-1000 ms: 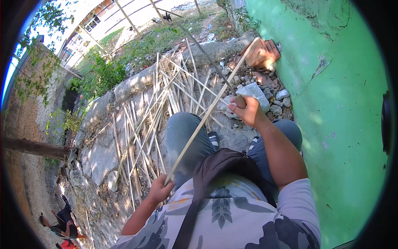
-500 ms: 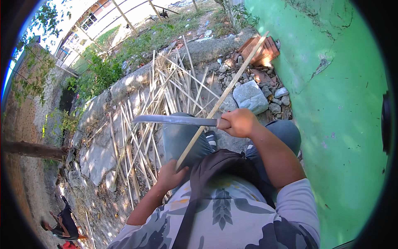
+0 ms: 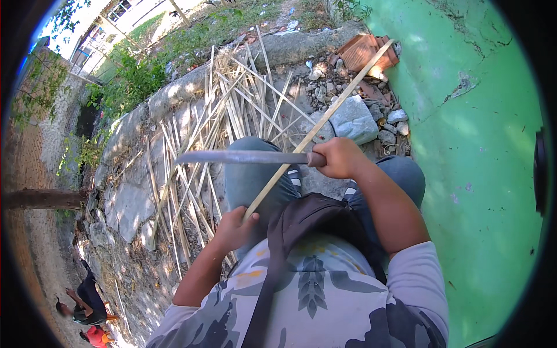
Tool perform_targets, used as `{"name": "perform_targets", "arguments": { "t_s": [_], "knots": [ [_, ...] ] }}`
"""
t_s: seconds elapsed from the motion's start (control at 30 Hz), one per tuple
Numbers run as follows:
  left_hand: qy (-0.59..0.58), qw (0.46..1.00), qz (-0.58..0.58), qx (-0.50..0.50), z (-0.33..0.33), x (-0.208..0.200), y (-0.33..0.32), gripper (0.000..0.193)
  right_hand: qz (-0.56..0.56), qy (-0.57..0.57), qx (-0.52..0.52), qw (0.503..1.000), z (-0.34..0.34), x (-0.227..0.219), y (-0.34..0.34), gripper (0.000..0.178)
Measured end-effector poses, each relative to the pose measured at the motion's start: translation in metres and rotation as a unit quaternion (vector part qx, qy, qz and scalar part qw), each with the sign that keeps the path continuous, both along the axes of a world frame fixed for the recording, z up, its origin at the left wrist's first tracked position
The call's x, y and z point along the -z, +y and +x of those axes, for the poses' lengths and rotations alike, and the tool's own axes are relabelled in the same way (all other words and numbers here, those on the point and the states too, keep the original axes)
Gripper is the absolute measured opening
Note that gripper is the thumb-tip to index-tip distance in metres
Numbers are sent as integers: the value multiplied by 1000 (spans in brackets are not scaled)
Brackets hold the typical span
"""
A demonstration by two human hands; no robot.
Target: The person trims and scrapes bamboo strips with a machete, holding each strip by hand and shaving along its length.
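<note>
My right hand (image 3: pixel 342 158) is closed around the wooden handle of a long machete (image 3: pixel 238 157). The blade points left, roughly level, and crosses a long pale wooden strip, probably split bamboo (image 3: pixel 348 87). My left hand (image 3: pixel 235 228) grips the near end of that strip beside my left knee. From there the strip slants away to the upper right, its far end over some roof tiles. Blade and strip look to be touching or very close where they cross; I cannot tell which. Beyond my knees, a loose heap of similar strips (image 3: pixel 238 98) lies crisscrossed on the ground.
A green wall (image 3: pixel 470 174) stands close on my right. Near its foot lie a big pale stone (image 3: pixel 353 120), rubble and orange roof tiles (image 3: pixel 362 55). A low stone edge (image 3: pixel 174 98) runs behind the heap. Another person (image 3: pixel 90 301) is at the lower left, near a trunk (image 3: pixel 43 199).
The view has shifted slightly. The strip's far end has swung a little to the right over the tiles. Both hands keep their grip, and the blade still crosses the strip.
</note>
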State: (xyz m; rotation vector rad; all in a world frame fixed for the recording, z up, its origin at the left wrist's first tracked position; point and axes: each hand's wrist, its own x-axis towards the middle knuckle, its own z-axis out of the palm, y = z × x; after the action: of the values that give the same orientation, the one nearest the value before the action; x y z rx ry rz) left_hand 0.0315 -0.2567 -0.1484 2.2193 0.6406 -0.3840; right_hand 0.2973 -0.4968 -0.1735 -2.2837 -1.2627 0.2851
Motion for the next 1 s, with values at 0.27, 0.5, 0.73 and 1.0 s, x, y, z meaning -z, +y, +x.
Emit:
{"name": "perform_targets", "arguments": {
  "t_s": [0.27, 0.5, 0.73, 1.0],
  "knots": [
    [-24, 998, -46, -34, -2, 8, 1, 35, 61, 77, 41, 994, 2, -1, 6, 22],
    [-22, 994, -100, -43, 1, 5, 0, 31, 6, 50, 35, 998, 15, 8, -3, 24],
    [-49, 978, -193, -70, -8, 11, 7, 27, -14, -5, 27, 1000, 3, -2, 3, 22],
    [-82, 962, -246, -85, -18, 6, 6, 33, 29, -54, 0, 998, 5, -4, -6, 22]
  ]
}}
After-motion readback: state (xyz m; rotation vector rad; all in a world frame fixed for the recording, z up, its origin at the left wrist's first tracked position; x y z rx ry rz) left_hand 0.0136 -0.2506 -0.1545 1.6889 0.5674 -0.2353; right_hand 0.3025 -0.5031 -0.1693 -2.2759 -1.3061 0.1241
